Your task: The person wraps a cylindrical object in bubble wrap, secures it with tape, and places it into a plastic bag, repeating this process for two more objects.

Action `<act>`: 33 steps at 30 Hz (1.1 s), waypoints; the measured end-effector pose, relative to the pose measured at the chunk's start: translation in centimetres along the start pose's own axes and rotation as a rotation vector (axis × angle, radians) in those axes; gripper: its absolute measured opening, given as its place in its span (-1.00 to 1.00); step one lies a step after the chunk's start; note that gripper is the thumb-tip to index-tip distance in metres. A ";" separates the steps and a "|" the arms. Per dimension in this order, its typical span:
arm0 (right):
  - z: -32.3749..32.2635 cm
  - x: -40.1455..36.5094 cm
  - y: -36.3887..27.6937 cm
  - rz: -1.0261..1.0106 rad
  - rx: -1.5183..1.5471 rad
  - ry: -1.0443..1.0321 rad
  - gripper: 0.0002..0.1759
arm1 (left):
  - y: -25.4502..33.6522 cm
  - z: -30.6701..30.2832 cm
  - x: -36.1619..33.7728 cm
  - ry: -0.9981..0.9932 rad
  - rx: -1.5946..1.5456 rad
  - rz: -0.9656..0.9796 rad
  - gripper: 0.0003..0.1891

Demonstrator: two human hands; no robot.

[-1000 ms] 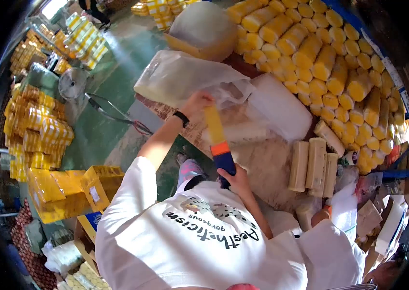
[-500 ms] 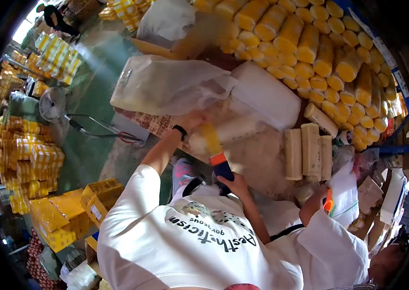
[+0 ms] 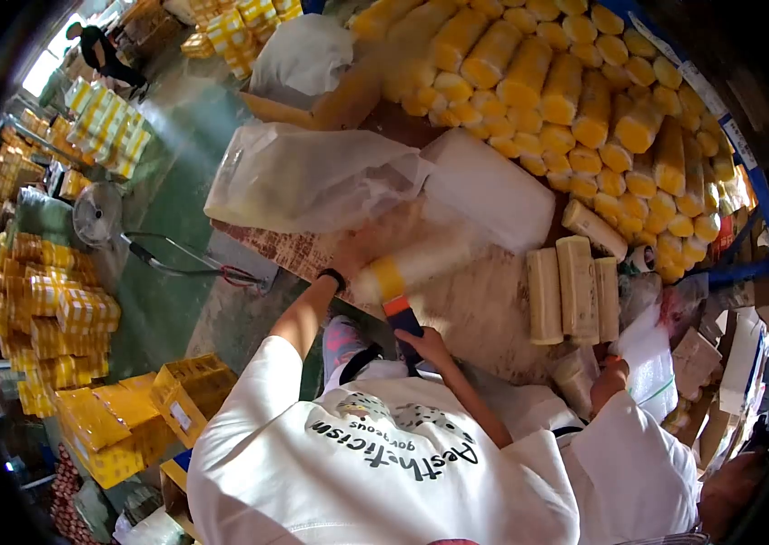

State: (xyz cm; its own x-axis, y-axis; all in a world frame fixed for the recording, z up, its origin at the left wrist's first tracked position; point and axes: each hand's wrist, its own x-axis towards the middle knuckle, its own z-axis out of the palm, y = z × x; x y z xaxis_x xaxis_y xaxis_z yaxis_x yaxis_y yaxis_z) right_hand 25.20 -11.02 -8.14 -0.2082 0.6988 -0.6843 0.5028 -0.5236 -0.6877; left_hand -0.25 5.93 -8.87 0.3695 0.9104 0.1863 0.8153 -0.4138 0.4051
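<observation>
A translucent, plastic-wrapped roll (image 3: 434, 257), blurred by motion, lies across the worn table (image 3: 484, 318). My left hand (image 3: 354, 254), with a black band at the wrist, is at the roll's left end; its fingers are smeared and partly hidden. Closed around an orange and dark blue tape dispenser (image 3: 405, 320) is my right hand (image 3: 425, 346). Yellow tape (image 3: 388, 275) runs from the dispenser onto the roll near my left hand. Beyond the roll lies a large clear plastic bag (image 3: 302, 177) with something pale inside.
Several wrapped rolls (image 3: 577, 289) stand at the table's right. A co-worker's hand (image 3: 610, 383) is beside them, near bubble wrap (image 3: 652, 363). Yellow-ended rolls (image 3: 575, 100) are piled behind. At left are a fan (image 3: 96, 214), a metal-handled cart (image 3: 193, 268) and yellow boxes (image 3: 112, 409).
The dispenser and my right hand have moved slightly left, closer to the roll. The visible tape strip is shorter. My left hand has shifted slightly down in view. The co-worker's orange tool is now mostly hidden.
</observation>
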 end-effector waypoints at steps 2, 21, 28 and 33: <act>0.2 -0.5 -0.3 -0.073 0.050 0.063 -0.28 | 3.4 -3.3 -0.7 -0.014 -0.160 -0.255 -0.40; 0.3 0.7 -2.8 -0.132 0.130 0.092 -0.14 | 7.4 -3.5 -6.0 -0.232 0.342 0.014 0.24; 0.4 1.6 -6.1 -0.044 0.073 0.178 -0.18 | 3.8 -3.4 -3.5 -0.247 0.336 0.042 0.06; 0.5 0.2 -8.8 -0.001 0.177 0.209 -0.29 | 2.8 -5.1 -2.0 -0.267 0.007 0.006 0.02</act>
State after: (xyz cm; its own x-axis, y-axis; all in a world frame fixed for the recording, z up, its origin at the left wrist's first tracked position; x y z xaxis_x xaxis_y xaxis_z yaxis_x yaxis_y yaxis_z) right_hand 20.37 -6.54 -2.35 -0.0217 0.7751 -0.6314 0.3444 -0.5871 -0.7326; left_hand -0.95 2.97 -3.53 0.4785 0.8764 -0.0548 0.8154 -0.4203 0.3981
